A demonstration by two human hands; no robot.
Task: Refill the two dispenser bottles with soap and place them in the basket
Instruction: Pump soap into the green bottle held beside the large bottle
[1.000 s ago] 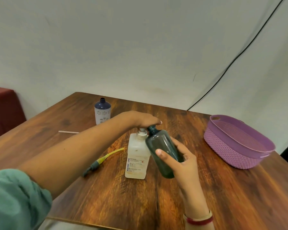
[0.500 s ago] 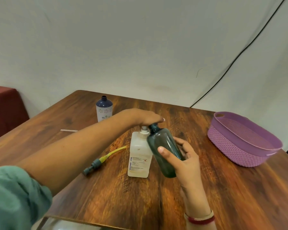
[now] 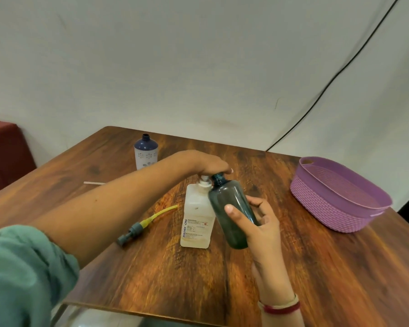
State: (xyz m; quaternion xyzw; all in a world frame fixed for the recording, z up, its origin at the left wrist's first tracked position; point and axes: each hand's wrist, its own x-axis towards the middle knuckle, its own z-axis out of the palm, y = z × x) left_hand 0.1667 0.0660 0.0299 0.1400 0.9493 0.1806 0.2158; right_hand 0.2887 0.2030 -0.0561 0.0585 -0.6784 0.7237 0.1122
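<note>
The dark teal dispenser bottle is held tilted above the desk, the fingers of the right hand clamped round its body. Its open neck is just beside the pump of the white soap bottle. The left hand presses that pump, fingers together and laid flat; the purple basket sits well apart at right.

Mid bench, soap bottle, dispenser bottle just right of it, pump left, basket far right, second bottle behind.
</note>
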